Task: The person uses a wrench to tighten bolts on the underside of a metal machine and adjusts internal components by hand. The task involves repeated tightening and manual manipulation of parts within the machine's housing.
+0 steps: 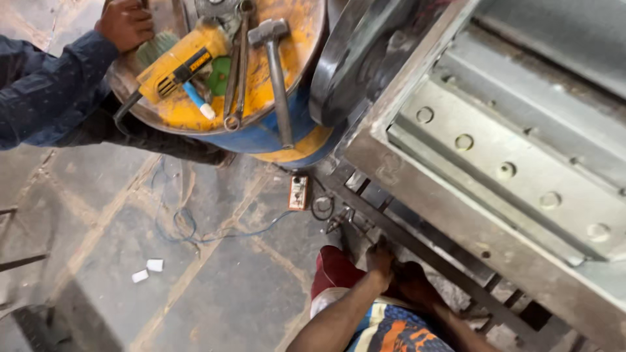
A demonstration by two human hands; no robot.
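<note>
My left hand (125, 23), in a dark blue sleeve, is closed at the rim of a yellow-topped blue drum (297, 39). It grips the handle of a brush with green bristles (158, 45). On the drum top lie a yellow power drill (182, 62), a hammer (276, 68), two long spanners (236, 65) and a blue-and-white marker (197, 100). My right hand is out of view.
A grey steel machine bed (508, 163) with bolt holes fills the right. Below it, a crouching co-worker in a striped shirt (391, 329) has a hand (380, 257) on the dark frame. A small orange switch box (298, 192), blue cable (189, 231) and white scraps (149, 268) lie on the concrete floor.
</note>
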